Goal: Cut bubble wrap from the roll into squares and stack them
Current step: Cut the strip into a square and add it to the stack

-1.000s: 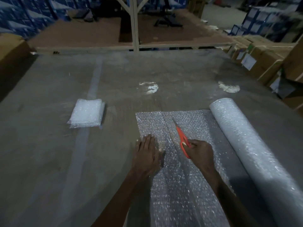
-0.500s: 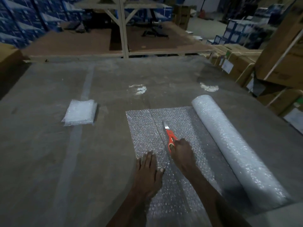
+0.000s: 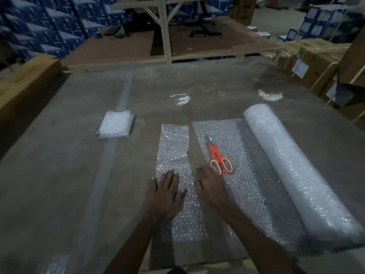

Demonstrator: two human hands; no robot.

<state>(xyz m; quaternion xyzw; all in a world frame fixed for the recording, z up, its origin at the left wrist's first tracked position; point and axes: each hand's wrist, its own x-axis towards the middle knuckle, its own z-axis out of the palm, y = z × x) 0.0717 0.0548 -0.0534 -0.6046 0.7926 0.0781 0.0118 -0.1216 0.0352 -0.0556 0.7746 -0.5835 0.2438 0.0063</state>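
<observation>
A cut strip of bubble wrap (image 3: pixel 173 147) lies on the grey table (image 3: pixel 59 175), separated by a narrow gap from the sheet (image 3: pixel 243 175) still joined to the roll (image 3: pixel 292 167) on the right. My left hand (image 3: pixel 166 194) rests flat on the near part of the strip, fingers straight. My right hand (image 3: pixel 210 184) lies flat on the sheet's cut edge, holding nothing. Orange-handled scissors (image 3: pixel 217 157) lie closed on the sheet just beyond my right fingers. A stack of cut squares (image 3: pixel 115 126) sits at the left.
Cardboard boxes (image 3: pixel 316 62) crowd the right side and one (image 3: pixel 25 80) borders the left edge. A wooden post and frame (image 3: pixel 165 28) stand past the table's far edge, with blue cartons (image 3: pixel 39 22) behind. Two white patches (image 3: pixel 180 98) mark the tabletop.
My right hand finished the cut, laid the scissors down on the sheet and now rests flat. The strip lies separated from the sheet. My left hand stayed on the strip.
</observation>
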